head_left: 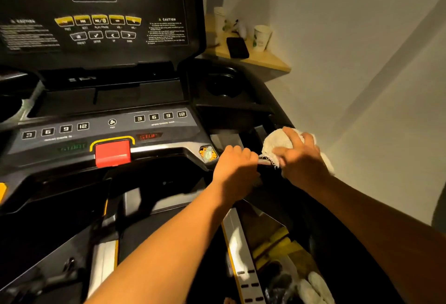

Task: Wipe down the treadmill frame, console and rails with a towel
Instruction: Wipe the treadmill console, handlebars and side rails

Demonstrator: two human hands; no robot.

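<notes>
A black treadmill console (101,120) with number keys and a red stop key (112,153) fills the left of the view. My left hand (233,166) is closed around the right handrail (264,161) next to the console's right corner. Just to its right, my right hand (301,158) presses a bunched white towel (277,143) onto the same rail, fingers spread over the cloth. The rail under the towel is mostly hidden.
A cup holder (223,85) sits in the console's right wing. Beyond it, a wooden corner shelf (272,62) carries a dark phone (237,47) and two paper cups (261,38). The wall runs close on the right. The side rail (237,250) lies below.
</notes>
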